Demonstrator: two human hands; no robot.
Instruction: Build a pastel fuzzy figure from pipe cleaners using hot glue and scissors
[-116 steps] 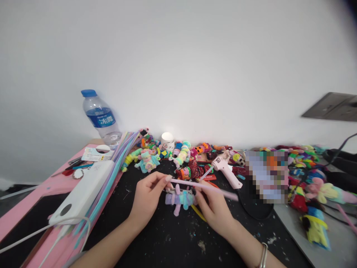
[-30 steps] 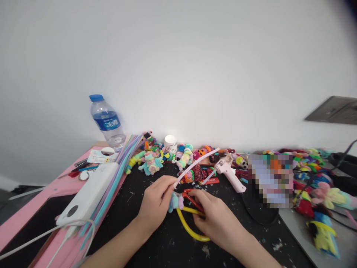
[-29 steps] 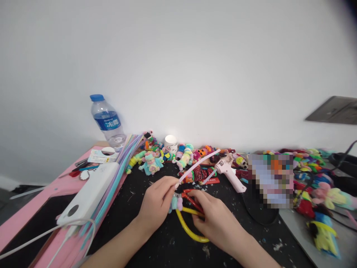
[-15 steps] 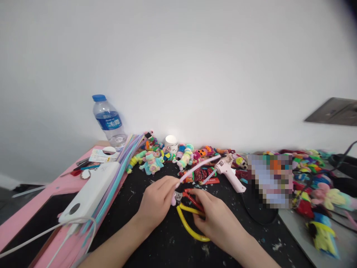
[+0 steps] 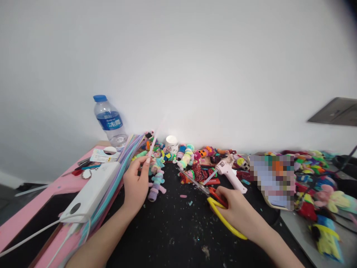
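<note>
A thin pink pipe cleaner stands up from between the thumb and fingers of my left hand, its far tip blurred. My right hand grips scissors with yellow and red handles, their blades pointing up and left over the black work surface. Just right of my left hand lies a small figure of purple and teal fuzzy stems. A short pink snippet rests on the surface between my hands.
A pink glue gun lies beyond the scissors, beside a phone with a blurred screen. To the left are a white power strip, bundled pastel pipe cleaners and a water bottle. A paper cup and colourful fuzzy figures line the wall.
My hands have moved apart, the left going left and up with the pink pipe cleaner, the right going right with the scissors. The purple-and-teal figure and the pink snippet now show.
</note>
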